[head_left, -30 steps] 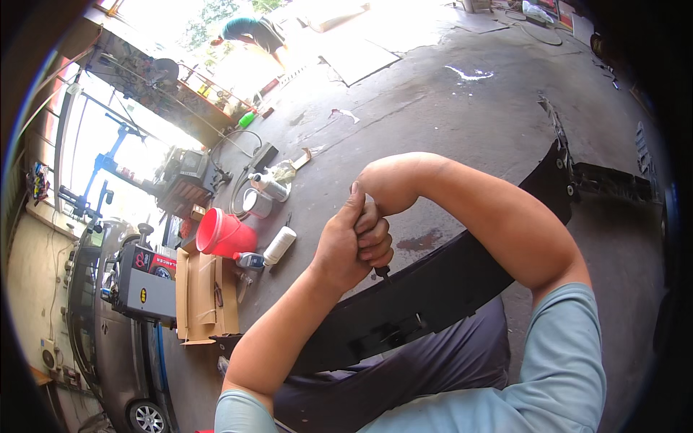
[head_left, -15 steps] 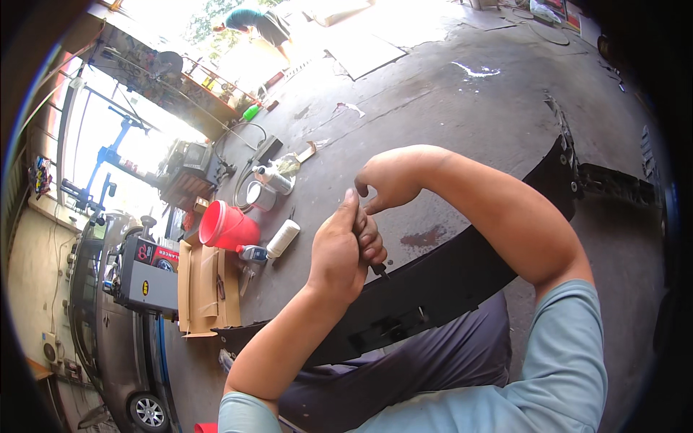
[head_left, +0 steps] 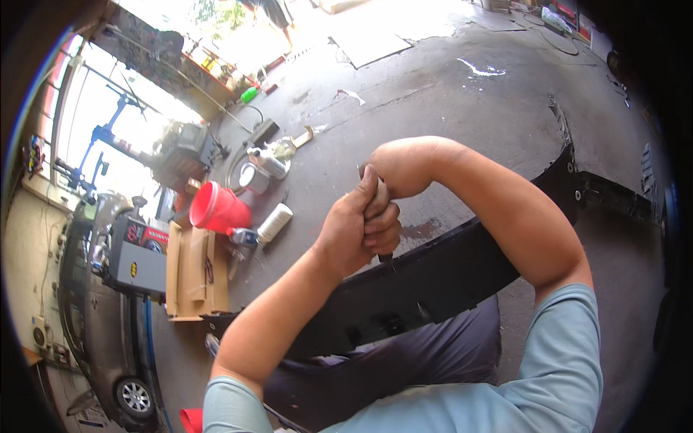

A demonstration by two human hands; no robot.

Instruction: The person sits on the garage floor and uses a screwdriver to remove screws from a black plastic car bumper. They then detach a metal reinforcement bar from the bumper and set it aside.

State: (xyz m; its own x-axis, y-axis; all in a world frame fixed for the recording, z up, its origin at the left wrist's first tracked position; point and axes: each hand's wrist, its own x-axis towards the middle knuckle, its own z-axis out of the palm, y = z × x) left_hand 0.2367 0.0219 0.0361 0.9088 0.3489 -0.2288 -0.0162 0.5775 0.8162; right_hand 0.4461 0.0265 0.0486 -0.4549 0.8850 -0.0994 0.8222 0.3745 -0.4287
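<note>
Across my lap lies a long, curved black plastic car part, like a bumper piece [head_left: 462, 270], with cut-outs along its middle. My left hand [head_left: 364, 224] is closed in a fist around a dark-handled tool [head_left: 386, 257], its thumb up. The tool's thin shaft points down at the part's far edge; whether the tip touches it I cannot tell. My right hand [head_left: 401, 169] is bent at the wrist and meets the top of the left fist. Its fingers are mostly hidden behind the left hand, so their grip does not show.
To the left stand a red bucket [head_left: 220, 207], an open cardboard box [head_left: 195, 270], a white bottle [head_left: 275, 222] and a grey machine [head_left: 137, 267]. A car [head_left: 108, 317] is beyond them. Another black part [head_left: 617, 191] lies at the right. Someone's legs [head_left: 274, 14] show at the far doorway.
My left hand has shifted up and right with the tool. The right hand has come against the left fist, and its fingers have gone out of sight. The view has shifted slightly.
</note>
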